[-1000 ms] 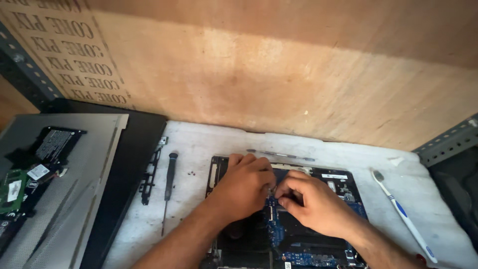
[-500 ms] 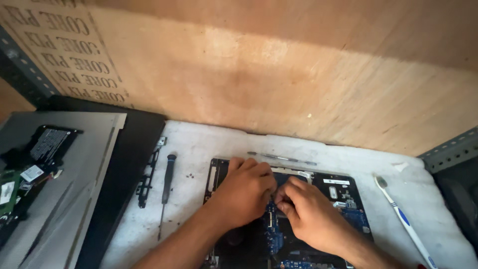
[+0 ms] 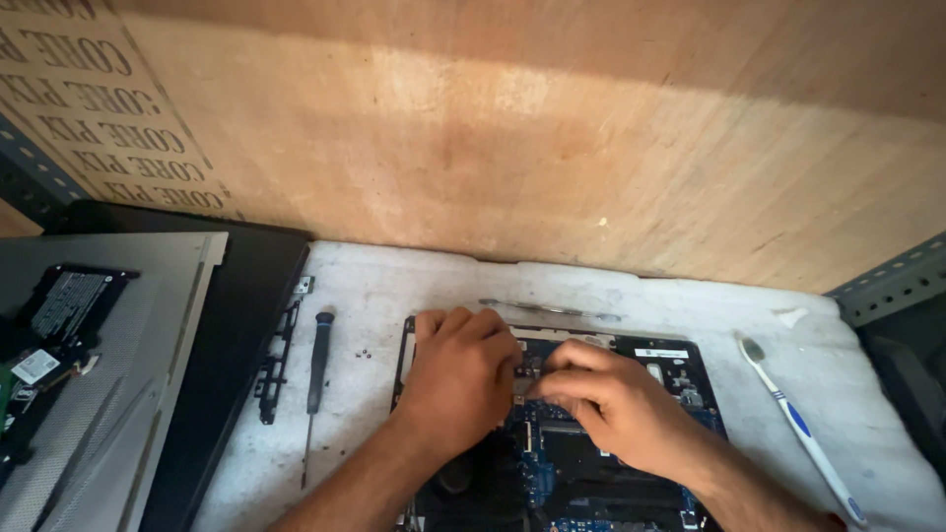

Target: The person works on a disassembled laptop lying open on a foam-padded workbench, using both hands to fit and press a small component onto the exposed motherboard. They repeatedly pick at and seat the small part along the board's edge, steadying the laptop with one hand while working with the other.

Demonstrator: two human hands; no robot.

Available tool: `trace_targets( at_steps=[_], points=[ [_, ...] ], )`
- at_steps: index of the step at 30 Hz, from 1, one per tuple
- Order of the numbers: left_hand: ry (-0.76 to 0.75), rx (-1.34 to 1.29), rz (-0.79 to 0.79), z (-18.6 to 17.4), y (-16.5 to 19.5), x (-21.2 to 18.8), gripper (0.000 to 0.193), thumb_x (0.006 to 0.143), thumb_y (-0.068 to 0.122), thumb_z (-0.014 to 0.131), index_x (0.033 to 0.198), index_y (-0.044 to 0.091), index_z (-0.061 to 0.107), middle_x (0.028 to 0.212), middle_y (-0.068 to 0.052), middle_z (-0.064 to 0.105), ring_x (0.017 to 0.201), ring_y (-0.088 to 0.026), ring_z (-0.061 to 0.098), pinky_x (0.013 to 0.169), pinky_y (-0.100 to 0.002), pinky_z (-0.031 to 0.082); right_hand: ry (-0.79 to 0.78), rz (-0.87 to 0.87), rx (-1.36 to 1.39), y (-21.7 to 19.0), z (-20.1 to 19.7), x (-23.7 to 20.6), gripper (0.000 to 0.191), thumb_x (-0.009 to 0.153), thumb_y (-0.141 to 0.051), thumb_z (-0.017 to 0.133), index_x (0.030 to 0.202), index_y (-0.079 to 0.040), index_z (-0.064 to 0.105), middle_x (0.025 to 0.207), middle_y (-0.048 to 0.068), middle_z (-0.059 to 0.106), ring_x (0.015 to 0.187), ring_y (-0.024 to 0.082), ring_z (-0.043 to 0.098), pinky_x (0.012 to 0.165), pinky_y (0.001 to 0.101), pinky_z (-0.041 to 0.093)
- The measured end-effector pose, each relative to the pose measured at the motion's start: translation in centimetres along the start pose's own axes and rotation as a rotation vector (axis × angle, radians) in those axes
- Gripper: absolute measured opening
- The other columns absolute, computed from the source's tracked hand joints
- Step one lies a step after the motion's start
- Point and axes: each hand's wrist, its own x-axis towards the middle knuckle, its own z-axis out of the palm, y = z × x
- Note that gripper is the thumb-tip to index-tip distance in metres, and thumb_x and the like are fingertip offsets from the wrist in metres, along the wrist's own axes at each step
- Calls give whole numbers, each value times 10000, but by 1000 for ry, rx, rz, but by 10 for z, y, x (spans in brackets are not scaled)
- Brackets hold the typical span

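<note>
An opened laptop lies on a white cloth, its blue circuit board exposed. My left hand rests curled on the laptop's upper left part. My right hand lies beside it, fingers pinched at a small part near the board's top middle. The fingertips of both hands meet there. What they pinch is hidden by the fingers.
A black screwdriver and a black bracket strip lie left of the laptop, with tiny screws nearby. A white and blue toothbrush lies at right. Laptop covers and a battery sit at far left. A plywood wall stands behind.
Both hands stay at the same spot on the board. The view has shifted slightly, and the right hand's fingers have drawn closer to the left hand.
</note>
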Motion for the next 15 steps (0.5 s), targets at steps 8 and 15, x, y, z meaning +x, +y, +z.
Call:
trace_targets(
  at_steps=[8, 15],
  points=[
    [34, -1, 11, 3, -1, 0, 51, 765, 73, 706, 750, 122, 701, 895, -42, 664, 903, -287, 611, 842, -484, 367, -24, -118, -161, 4, -1, 5, 222, 777, 74, 676, 956, -48, 724, 981, 71, 659, 892, 258, 704, 714, 347, 573],
    [-11, -48, 36, 0, 2, 1, 71, 756, 59, 704, 783, 123, 692, 896, -33, 659, 920, -284, 602, 864, -473, 362, 16, -70, -67, 4, -3, 6, 126, 860, 12, 669, 976, -36, 658, 954, 71, 645, 872, 252, 682, 730, 351, 545]
  ],
)
